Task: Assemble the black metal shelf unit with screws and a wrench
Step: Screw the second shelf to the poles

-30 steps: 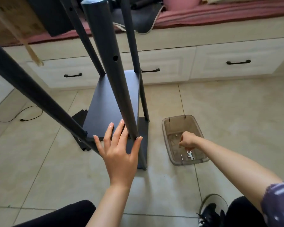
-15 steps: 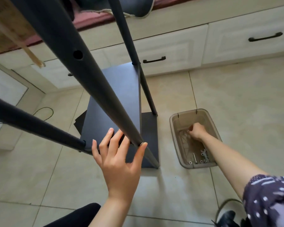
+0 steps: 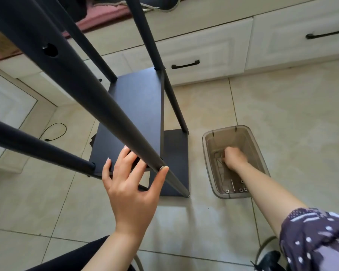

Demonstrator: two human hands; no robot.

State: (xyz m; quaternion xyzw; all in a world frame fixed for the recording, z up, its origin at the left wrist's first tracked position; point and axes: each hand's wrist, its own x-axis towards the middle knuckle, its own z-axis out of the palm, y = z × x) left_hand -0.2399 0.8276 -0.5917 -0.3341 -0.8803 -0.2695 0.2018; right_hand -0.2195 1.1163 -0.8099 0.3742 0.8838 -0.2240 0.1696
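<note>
No writing can be read. The shelf [image 3: 137, 106] is touched by the spread, straight fingers [image 3: 129, 161] of the left hand [image 3: 132, 192]. The right hand [image 3: 233, 158] is curled inside the plastic box [image 3: 207, 153]; what is held cannot be told.

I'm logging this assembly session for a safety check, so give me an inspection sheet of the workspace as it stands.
Surface: beige tiled floor, bare where visible.
Job's things: black shelf unit standing on the floor; translucent plastic bin to its right, with small nuts and a thin metal piece in it.
Clutter: dark flat pieces lying behind the shelf unit.
Hands: left hand spread against the near post; right hand curled inside the bin, what it holds is hidden.
Cables: black cable on the floor at left.
Surroundings: white drawers with black handles.
</note>
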